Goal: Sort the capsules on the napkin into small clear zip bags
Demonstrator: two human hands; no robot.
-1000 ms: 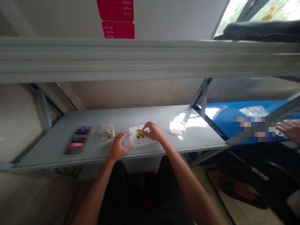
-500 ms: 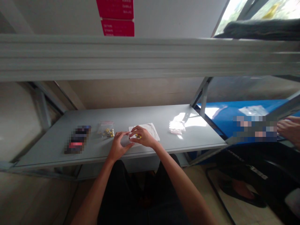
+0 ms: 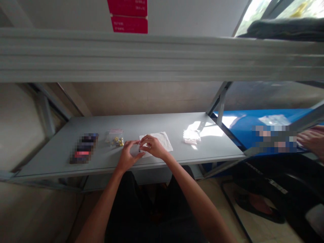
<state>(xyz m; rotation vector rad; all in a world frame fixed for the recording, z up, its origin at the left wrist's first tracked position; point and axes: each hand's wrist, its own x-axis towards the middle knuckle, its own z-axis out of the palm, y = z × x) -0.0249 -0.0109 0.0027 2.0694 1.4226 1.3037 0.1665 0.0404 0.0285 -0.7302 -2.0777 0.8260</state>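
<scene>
My left hand (image 3: 127, 157) is closed around a small clear plastic bag (image 3: 135, 149), which it holds up between thumb and fingers over the front part of the table. My right hand (image 3: 153, 146) is curled at the right edge of this bag, its fingertips pressed together there. What the right fingertips hold is hidden. Under and behind the right hand lies a creased white sheet (image 3: 164, 141). To the left of my hands, a zip bag (image 3: 115, 134) holds several small gold-coloured pieces (image 3: 117, 141).
A blurred dark object (image 3: 84, 148) lies on the grey table (image 3: 152, 123) at left. Clear zip bags (image 3: 191, 136) lie at right in sunlight. A shelf beam (image 3: 162, 59) crosses above. Another person's hand (image 3: 312, 139) is by the blue table (image 3: 243, 126) at far right.
Gold-coloured pieces that showed beneath my right fingers are no longer visible there. My right fingers have curled closer at the bag's edge. My left hand has barely moved.
</scene>
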